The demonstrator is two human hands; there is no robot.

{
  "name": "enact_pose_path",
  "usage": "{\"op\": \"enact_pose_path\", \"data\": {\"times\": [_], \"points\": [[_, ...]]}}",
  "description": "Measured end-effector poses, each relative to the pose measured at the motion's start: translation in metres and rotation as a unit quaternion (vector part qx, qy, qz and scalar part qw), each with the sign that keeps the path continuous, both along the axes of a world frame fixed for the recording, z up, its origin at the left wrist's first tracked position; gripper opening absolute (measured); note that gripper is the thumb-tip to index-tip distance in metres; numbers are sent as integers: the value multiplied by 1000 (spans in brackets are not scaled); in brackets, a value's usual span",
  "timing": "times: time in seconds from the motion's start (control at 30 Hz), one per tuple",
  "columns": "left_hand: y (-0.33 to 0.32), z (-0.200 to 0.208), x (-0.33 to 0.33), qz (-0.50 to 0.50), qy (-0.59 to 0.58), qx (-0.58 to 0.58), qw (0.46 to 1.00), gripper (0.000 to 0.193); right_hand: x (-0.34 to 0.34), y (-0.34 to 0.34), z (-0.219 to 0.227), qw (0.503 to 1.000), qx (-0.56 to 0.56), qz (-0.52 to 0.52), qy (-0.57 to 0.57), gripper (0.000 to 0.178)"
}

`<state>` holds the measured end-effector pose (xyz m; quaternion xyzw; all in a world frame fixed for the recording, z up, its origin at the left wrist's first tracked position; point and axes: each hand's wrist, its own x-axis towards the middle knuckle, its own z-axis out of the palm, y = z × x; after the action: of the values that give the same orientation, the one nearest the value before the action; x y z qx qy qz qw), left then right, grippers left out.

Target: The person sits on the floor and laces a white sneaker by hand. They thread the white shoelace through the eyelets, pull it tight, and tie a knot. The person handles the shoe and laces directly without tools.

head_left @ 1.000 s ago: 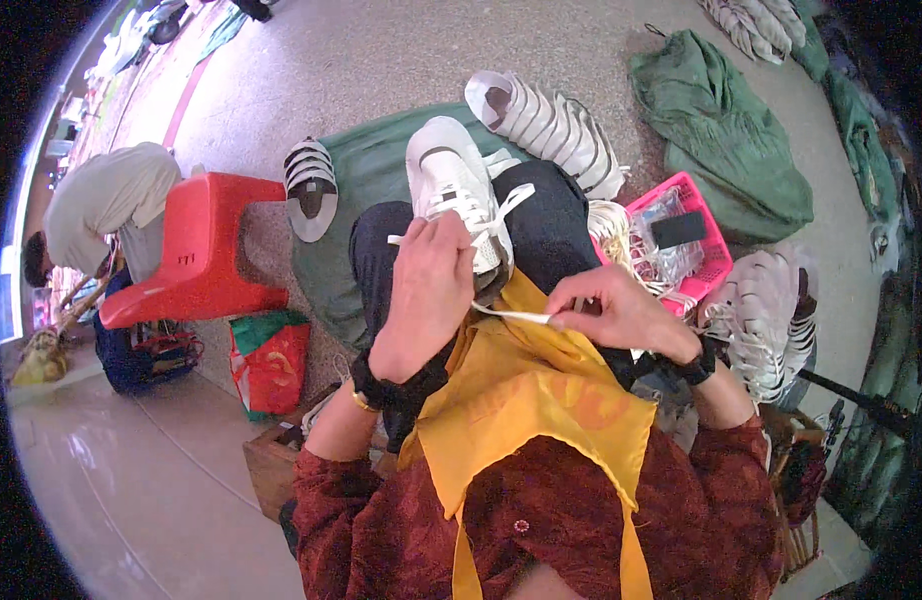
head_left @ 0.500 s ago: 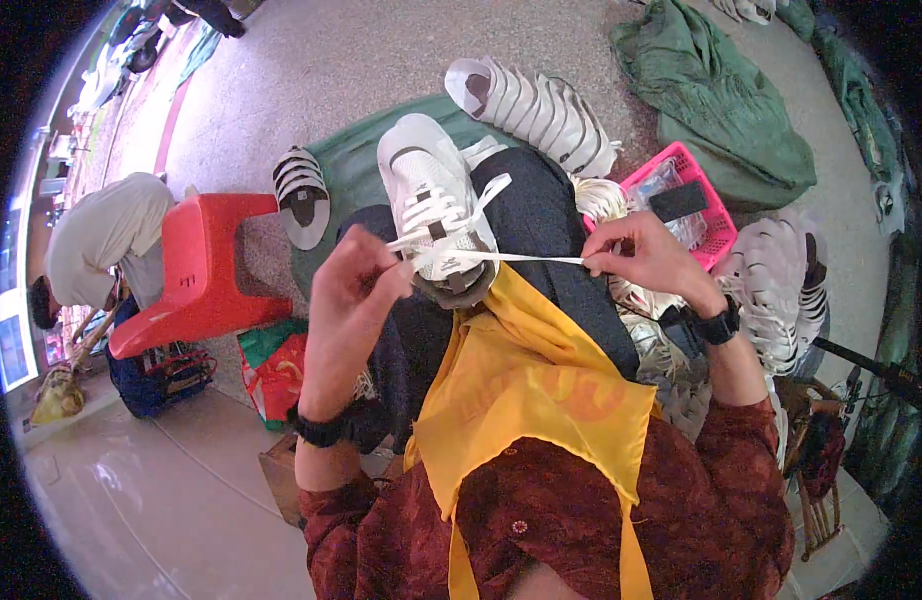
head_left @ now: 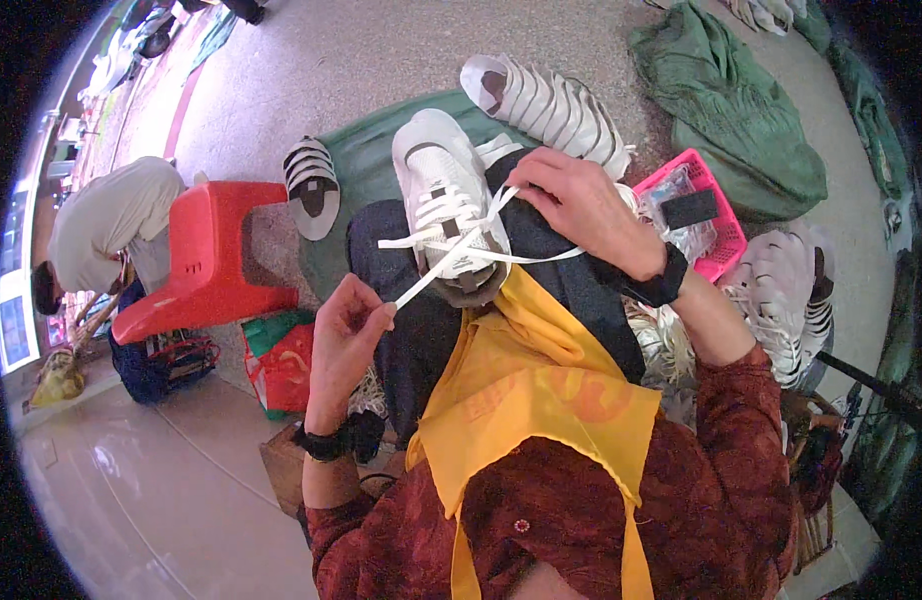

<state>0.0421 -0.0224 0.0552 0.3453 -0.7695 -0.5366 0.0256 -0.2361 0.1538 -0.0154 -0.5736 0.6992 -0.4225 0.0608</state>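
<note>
A white sneaker (head_left: 443,185) with a grey-brown heel rests on my lap, its toe pointing away from me. White shoelaces (head_left: 431,283) cross over its tongue and stretch out to both sides. Left of the heel, my left hand (head_left: 347,340) pinches one lace between thumb and fingers and draws it taut. My right hand (head_left: 593,215) is closed on a stretch of lace at the shoe's right side. From there, a lace curves loosely below the right hand. One short end sticks out to the left of the laces.
Rows of nested white shoe uppers (head_left: 561,115) lie beyond and at right (head_left: 776,300). A pink basket (head_left: 716,215) stands right, near green sacking (head_left: 731,110). To the left are a red plastic stool (head_left: 206,260), a bent-over person (head_left: 116,225) and a red-green bag (head_left: 279,365).
My right hand has moved left and up, from the outstretched lace to beside the shoe. My left hand has come down and away from the shoe, pulling a lace with it.
</note>
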Motion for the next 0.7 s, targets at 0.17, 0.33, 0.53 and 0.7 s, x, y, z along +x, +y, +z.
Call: {"op": "enact_pose_path", "data": {"times": [0.17,0.33,0.53,0.7], "points": [[-2,-4,3,21,18,0,1000,16,4,0,11,997,4,-39,-68,9],[-3,12,2,39,25,12,999,16,11,1,9,952,48,-99,-285,12],[-8,13,10,49,47,38,997,16,12,3,10,897,101,-57,-427,12],[-10,12,15,61,64,52,995,17,4,8,23,837,140,16,-529,15]]}}
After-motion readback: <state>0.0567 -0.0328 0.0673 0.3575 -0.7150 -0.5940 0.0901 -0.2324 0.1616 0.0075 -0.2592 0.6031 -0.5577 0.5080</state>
